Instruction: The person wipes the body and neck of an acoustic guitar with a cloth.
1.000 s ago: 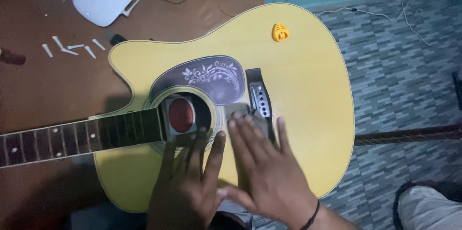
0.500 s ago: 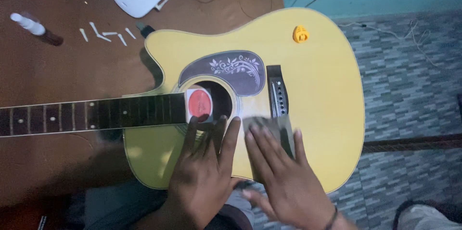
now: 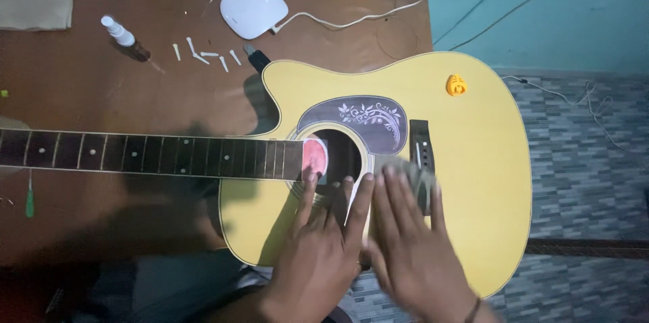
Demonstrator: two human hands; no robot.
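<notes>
1. Guitar (image 3: 466, 161) — yellow acoustic body, lying flat across the brown table (image 3: 135, 86) edge, neck pointing left; no strings can be made out.
2. Left hand (image 3: 318, 255) — fingers spread flat, pressing the body just below the sound hole (image 3: 334, 157); grasping nothing.
3. Right hand (image 3: 412, 249) — fingers extended flat beside the bridge (image 3: 420, 147), blurred; a grey cloth (image 3: 399, 164) partly hidden beneath.
4. Red round label (image 3: 313, 157) inside the sound hole.
5. Orange pick (image 3: 456, 84) on the upper bout.
6. White spray bottle (image 3: 125, 36), upper left.
</notes>
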